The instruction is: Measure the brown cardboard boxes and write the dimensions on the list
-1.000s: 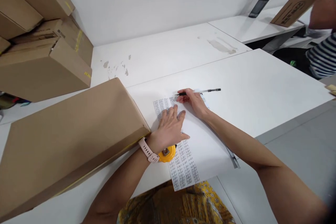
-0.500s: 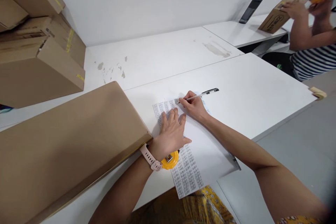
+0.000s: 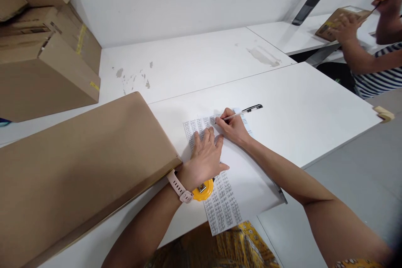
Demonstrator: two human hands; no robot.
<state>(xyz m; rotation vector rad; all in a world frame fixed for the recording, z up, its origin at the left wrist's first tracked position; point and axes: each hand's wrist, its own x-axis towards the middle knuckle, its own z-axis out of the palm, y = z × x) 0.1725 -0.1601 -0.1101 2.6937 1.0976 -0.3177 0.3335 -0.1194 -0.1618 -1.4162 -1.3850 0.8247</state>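
Observation:
A printed sheet (image 3: pixel 224 201) covered in small handwritten rows lies on the white table (image 3: pixel 301 109). My left hand (image 3: pixel 205 157) rests flat on the sheet with fingers stretched out, a pink watch on its wrist. My right hand (image 3: pixel 232 125) grips a pen (image 3: pixel 246 111), its tip touching the top of the sheet. A yellow tape measure (image 3: pixel 202 190) lies on the paper just under my left wrist. A long brown cardboard box (image 3: pixel 72 167) lies left of the sheet, its corner close to my left wrist.
Stacked cardboard boxes (image 3: pixel 44 63) stand at the far left against the wall. At the right, another person (image 3: pixel 377 71) in a striped top holds a small box (image 3: pixel 339 19) and a yellow tool on a neighbouring table. A tape roll (image 3: pixel 383 113) sits at the right table corner.
My right hand took the pen into a writing grip and brought its tip down onto the sheet. The person at right lowered the small box toward their table.

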